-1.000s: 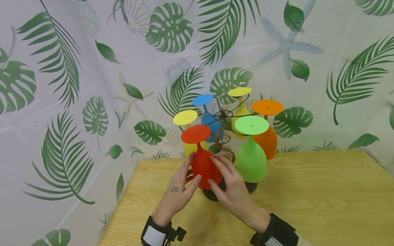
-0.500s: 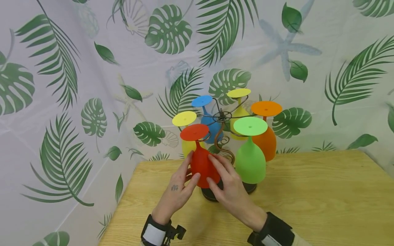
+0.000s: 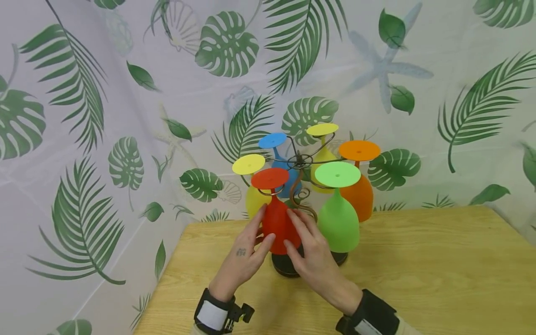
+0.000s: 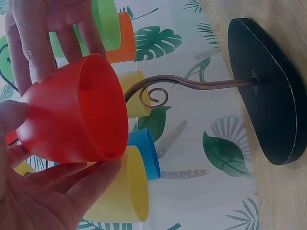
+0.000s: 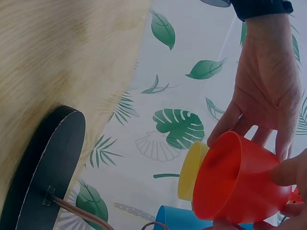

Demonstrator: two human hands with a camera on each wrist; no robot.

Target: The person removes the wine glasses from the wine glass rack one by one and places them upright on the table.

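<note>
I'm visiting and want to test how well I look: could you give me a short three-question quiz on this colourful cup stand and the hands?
1. True or false: both hands touch the red goblet.
2. Which goblet hangs right beside the red one, nearest the camera? A) blue B) green C) orange
3. Fill in: the rack's dark base stands on a ______ table.

Key: 1 true, left hand and right hand cup its bowl. 2 B, the green goblet. 3 wooden.

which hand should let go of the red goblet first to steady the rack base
Probably the right hand: it lies nearest the dark base, while the left hand cups the red goblet from the far side.
</note>
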